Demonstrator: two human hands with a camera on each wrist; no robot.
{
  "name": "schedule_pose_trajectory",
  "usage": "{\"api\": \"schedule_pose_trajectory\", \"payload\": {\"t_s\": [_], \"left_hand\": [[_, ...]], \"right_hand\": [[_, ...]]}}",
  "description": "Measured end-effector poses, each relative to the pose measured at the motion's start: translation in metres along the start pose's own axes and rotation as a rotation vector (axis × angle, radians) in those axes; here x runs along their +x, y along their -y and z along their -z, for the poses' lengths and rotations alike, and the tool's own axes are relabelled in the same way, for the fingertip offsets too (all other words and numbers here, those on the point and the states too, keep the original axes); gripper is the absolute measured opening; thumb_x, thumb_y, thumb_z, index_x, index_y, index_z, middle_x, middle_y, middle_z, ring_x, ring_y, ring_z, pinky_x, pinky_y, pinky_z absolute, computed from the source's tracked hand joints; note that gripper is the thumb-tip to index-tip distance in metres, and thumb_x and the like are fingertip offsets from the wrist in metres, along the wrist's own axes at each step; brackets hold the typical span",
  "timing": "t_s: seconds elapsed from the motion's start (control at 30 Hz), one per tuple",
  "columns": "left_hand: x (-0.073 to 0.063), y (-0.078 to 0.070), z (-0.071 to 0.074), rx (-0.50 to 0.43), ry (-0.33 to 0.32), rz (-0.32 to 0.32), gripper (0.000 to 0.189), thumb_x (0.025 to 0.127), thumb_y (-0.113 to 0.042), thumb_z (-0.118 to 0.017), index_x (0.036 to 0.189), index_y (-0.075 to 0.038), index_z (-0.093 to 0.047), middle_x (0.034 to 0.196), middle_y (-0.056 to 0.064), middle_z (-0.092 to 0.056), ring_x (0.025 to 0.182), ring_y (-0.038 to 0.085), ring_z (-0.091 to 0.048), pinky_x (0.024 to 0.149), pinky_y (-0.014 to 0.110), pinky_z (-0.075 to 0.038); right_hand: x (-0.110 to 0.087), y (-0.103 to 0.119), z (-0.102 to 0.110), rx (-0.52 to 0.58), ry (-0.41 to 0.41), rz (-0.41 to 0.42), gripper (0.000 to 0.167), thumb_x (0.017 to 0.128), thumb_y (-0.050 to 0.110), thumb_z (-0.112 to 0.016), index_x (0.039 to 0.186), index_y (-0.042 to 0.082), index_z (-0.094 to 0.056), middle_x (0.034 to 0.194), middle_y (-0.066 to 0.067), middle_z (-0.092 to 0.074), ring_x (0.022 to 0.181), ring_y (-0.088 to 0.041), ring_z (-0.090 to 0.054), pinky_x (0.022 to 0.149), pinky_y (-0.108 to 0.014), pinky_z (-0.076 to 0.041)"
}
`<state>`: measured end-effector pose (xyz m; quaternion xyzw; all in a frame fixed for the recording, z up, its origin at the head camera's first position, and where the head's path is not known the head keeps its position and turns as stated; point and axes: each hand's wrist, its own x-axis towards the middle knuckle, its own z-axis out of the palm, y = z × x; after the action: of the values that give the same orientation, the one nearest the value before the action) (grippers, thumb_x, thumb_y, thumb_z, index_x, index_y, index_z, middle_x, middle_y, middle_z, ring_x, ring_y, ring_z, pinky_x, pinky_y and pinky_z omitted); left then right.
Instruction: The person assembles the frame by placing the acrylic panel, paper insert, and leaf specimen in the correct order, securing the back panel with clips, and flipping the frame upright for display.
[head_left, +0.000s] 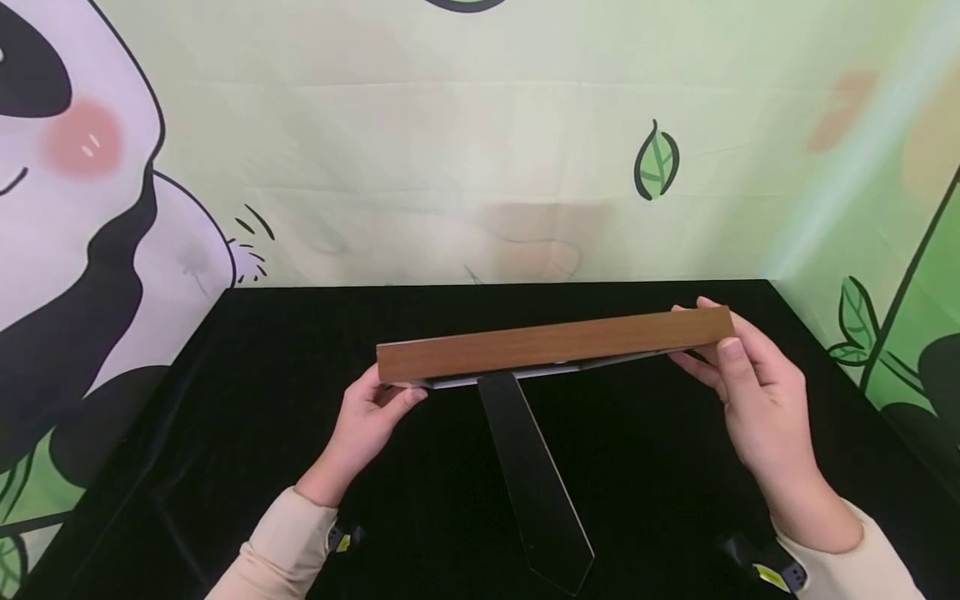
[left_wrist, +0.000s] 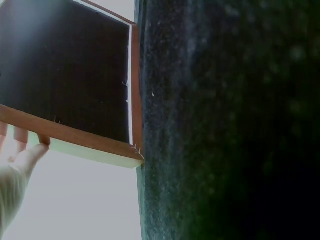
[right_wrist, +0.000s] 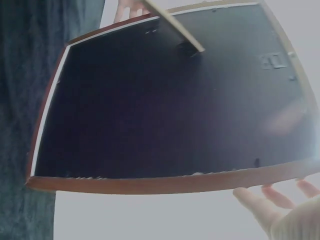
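A picture frame [head_left: 555, 342] with a brown wood-look edge is held up over the black-covered table, its right end slightly higher. My left hand [head_left: 367, 421] grips the left end, thumb on the underside edge. At the other end, my right hand [head_left: 761, 404] pinches the corner between thumb and fingers. A black easel leg [head_left: 532, 483] swings out from the back and points down toward me. The right wrist view shows the dark backing board [right_wrist: 165, 115] and a small hanger [right_wrist: 273, 61] near one side. The front of the frame is hidden.
Black cloth [head_left: 247, 433] covers the table under the frame. Behind it hangs a pale green backdrop [head_left: 420, 167] printed with a panda and leaves. Each sleeve has a dark wrist device [head_left: 791, 575] with a yellow label.
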<state>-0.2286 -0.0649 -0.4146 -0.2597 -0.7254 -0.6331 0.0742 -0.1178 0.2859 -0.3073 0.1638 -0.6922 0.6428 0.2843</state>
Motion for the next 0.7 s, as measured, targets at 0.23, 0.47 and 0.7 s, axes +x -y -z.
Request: {"api": "schedule_pose_trajectory", "payload": {"t_s": [0.23, 0.47, 0.7], "left_hand": [[0.004, 0.006, 0.009, 0.016, 0.061, 0.087, 0.04, 0.088, 0.0, -0.066, 0.126, 0.001, -0.054, 0.123, 0.02, -0.058, 0.106, 0.019, -0.064, 0.083, 0.024, -0.054], [0.014, 0.017, 0.014, 0.086, 0.149, 0.233, 0.04, 0.088, -0.009, -0.069, 0.126, -0.004, -0.056, 0.124, 0.018, -0.057, 0.111, 0.035, -0.06, 0.084, 0.029, -0.053], [0.02, 0.02, 0.013, 0.1, 0.155, 0.306, 0.032, 0.086, -0.005, -0.069, 0.116, 0.002, -0.061, 0.12, 0.02, -0.061, 0.109, 0.033, -0.062, 0.087, 0.038, -0.053]], "right_hand": [[0.002, 0.006, 0.003, 0.063, 0.036, -0.017, 0.035, 0.102, 0.001, -0.039, 0.134, -0.005, -0.052, 0.122, -0.003, -0.065, 0.109, -0.012, -0.064, 0.086, -0.022, -0.051], [0.002, 0.008, 0.003, 0.056, 0.02, -0.038, 0.035, 0.102, 0.001, -0.04, 0.134, -0.005, -0.052, 0.121, -0.003, -0.066, 0.108, -0.011, -0.064, 0.085, -0.022, -0.051], [0.002, 0.01, 0.0, 0.091, -0.025, -0.085, 0.034, 0.101, 0.002, -0.042, 0.132, -0.005, -0.055, 0.119, -0.005, -0.067, 0.107, -0.013, -0.065, 0.084, -0.025, -0.052]]}}
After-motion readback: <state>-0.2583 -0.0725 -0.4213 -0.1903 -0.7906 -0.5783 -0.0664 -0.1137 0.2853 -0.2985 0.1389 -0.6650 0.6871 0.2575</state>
